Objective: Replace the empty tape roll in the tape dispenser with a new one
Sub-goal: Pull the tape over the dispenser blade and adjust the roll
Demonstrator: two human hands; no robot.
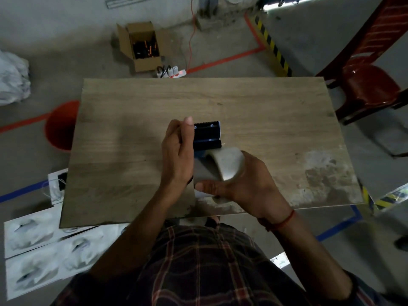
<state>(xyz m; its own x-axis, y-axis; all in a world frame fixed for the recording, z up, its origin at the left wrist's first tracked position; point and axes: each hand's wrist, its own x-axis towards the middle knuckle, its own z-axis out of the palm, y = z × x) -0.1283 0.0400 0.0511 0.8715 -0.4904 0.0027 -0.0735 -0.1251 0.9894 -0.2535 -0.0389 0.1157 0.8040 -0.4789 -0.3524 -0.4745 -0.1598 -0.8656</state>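
Note:
A blue and black tape dispenser (207, 135) hangs above the middle of the wooden table (132, 129), its toothed cutter pointing away from me. My left hand (177, 153) grips the dispenser's left side, thumb up beside the cutter. A pale tape roll (229, 164) sits at the dispenser's near end. My right hand (245, 184) wraps around the roll from the right and below, thumb pressed across its near face. The dispenser's handle is hidden behind my hands.
An open cardboard box (141, 46) and a white power strip (171, 72) lie on the floor beyond the table. A red plastic chair (366, 85) stands at the right, a red bucket (61, 127) at the left, white sheets (44, 246) at the near left.

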